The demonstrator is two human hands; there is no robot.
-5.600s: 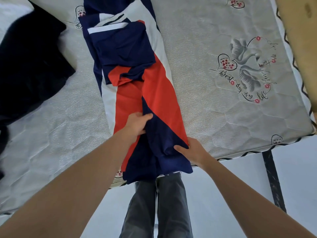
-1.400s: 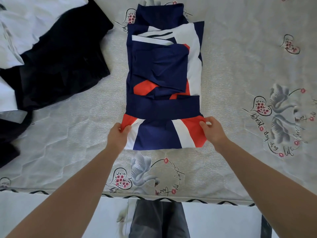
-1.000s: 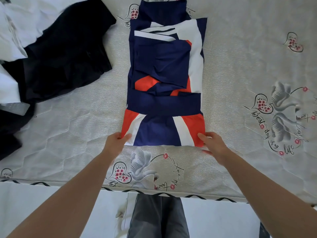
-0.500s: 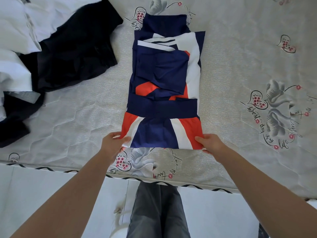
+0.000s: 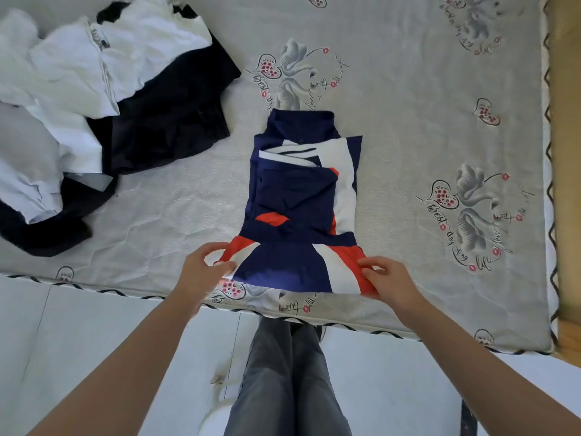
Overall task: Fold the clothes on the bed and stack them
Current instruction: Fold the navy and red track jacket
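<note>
Head view: both hands on the near fold

Left hand and right hand pinch the shirt's near corners, lifting them, likely to fold away. Shirt lies mid-mattress; unfolded clothes wait far left.

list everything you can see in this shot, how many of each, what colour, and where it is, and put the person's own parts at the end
folded garment: one; navy, red and white; middle of the mattress, near edge lifted by both hands
white clothes: a loose heap, count unclear; white; far left of the mattress
dark clothes: a loose heap, count unclear; black or dark navy; left, partly under the white ones
mattress: one; grey, with printed flowers and hearts; fills the upper part of the view
wooden frame: one; tan; along the right edge
floor: pale; below the mattress
left hand: one; pinches the garment's near left corner
right hand: one; pinches the near right corner
legs: two; grey trousers; bottom centre
</note>
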